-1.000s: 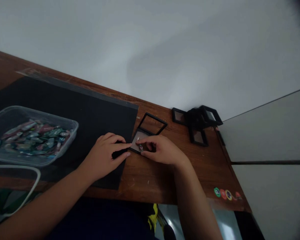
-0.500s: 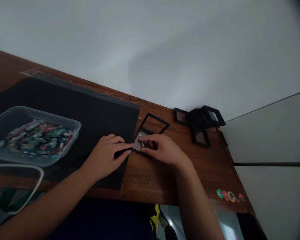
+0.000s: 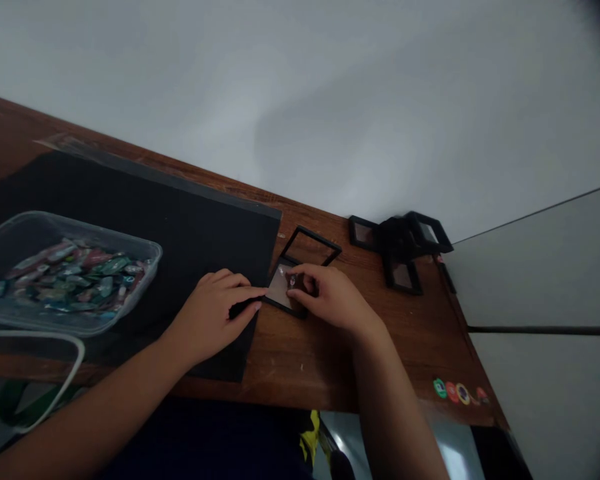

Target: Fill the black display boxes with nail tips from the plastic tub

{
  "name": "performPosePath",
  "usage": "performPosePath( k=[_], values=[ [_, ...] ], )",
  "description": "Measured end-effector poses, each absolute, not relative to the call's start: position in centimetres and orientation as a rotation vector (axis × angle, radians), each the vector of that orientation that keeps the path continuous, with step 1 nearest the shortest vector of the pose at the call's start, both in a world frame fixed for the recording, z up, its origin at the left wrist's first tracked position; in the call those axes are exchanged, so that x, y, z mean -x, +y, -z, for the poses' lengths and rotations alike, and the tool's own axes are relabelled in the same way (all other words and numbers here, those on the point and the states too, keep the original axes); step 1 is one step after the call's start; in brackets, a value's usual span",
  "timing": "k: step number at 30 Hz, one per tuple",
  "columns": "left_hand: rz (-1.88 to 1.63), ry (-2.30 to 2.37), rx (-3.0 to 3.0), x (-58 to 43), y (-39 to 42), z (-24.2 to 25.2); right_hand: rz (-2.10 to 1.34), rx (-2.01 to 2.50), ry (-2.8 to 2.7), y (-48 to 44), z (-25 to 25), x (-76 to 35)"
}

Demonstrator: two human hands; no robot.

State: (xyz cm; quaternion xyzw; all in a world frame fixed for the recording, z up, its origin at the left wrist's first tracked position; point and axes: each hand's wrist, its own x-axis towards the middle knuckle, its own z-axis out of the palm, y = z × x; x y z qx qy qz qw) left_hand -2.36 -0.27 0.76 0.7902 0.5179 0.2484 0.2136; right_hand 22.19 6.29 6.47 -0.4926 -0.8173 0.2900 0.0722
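A small hinged black display frame lies open on the table, partly over the dark mat's edge. Its lid is tilted up at the back, and pale film fills the lower half. My left hand rests on the mat, fingers stretched, index fingertip touching the frame's left edge. Over the film, the thumb and index finger of my right hand are curled around a small, shiny, clear piece. What kind of piece it is cannot be made out. The right palm hides the frame's right side.
A clear plastic tub of colourful wrapped-looking or polished pieces stands on the black mat at left. Several black frames lie at the back right against the wall. Round stickers are near the front right edge.
My right hand's fingertips have shifted slightly right across the film with the shiny piece, uncovering more of the film. My left hand stays in place at the frame's edge.
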Motion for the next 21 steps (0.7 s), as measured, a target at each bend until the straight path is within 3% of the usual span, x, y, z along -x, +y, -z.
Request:
performPosePath(
  k=[21],
  values=[
    [-0.640, 1.686, -2.103, -0.9, 0.1, -2.4, -0.945, 1.380, -2.494, 5.9, -6.4, -21.5]
  ],
)
